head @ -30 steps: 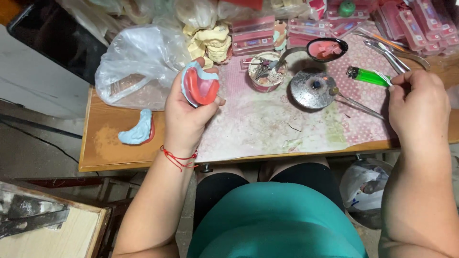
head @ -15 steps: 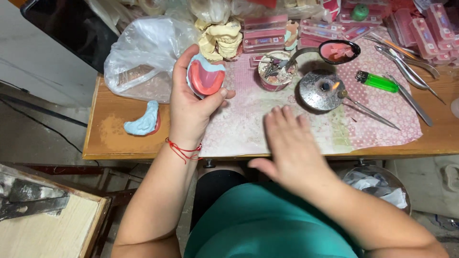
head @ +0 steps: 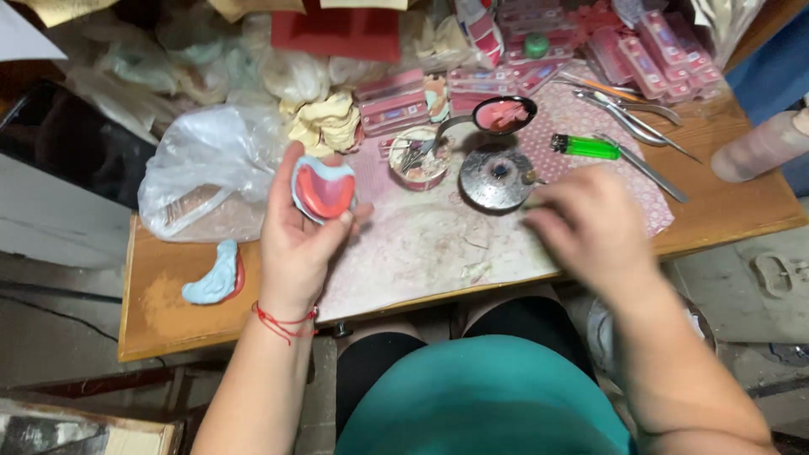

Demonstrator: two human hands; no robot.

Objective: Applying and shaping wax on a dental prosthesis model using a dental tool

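My left hand (head: 295, 244) holds a jaw-shaped mould (head: 323, 190), pale blue outside and red inside, upright over the left part of the patterned mat (head: 421, 253). My right hand (head: 586, 227) hovers blurred over the mat's right side, fingers spread and holding nothing, just right of a round metal dish (head: 495, 179). A green lighter (head: 586, 147) lies beyond it.
A second blue and red mould (head: 217, 275) lies on the wooden table (head: 160, 312) at left. A clear plastic bag (head: 202, 168), a small cup of tools (head: 419, 158), a spoon with pink wax (head: 504, 115), metal instruments (head: 628, 118) and pink boxes (head: 657, 59) crowd the back.
My right hand went from the far right edge to my lap, then up again to beside the metal dish. The left hand kept its hold on the mould.
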